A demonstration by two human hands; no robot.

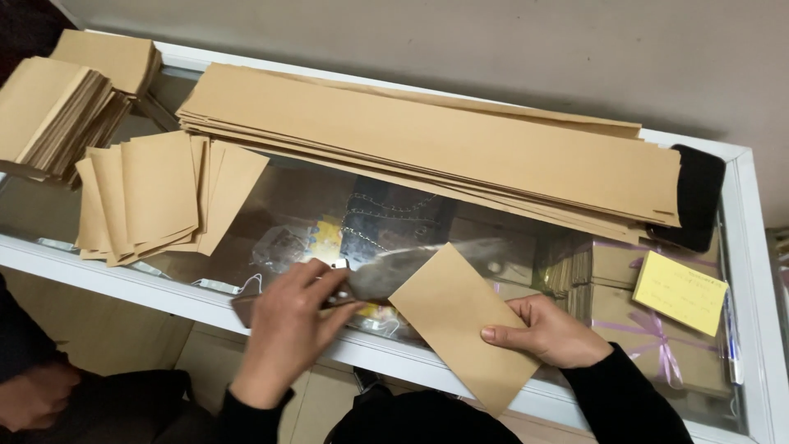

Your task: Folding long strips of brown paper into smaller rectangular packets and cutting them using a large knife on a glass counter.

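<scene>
The left hand [288,329] has its fingers curled tight round the handle of one large knife [403,271], whose wide blade lies flat on the glass countertop [304,205]. The right hand [546,333] pinches one folded brown paper piece [460,321], thumb on top, fingers beneath; its upper corner touches the blade. Further out lie one fanned spread of cut brown sheets [156,193], two bundles of folded brown pieces [62,103] at far left, one pile of long brown strips [436,144], one yellow note [680,292] and one black phone [697,197].
</scene>
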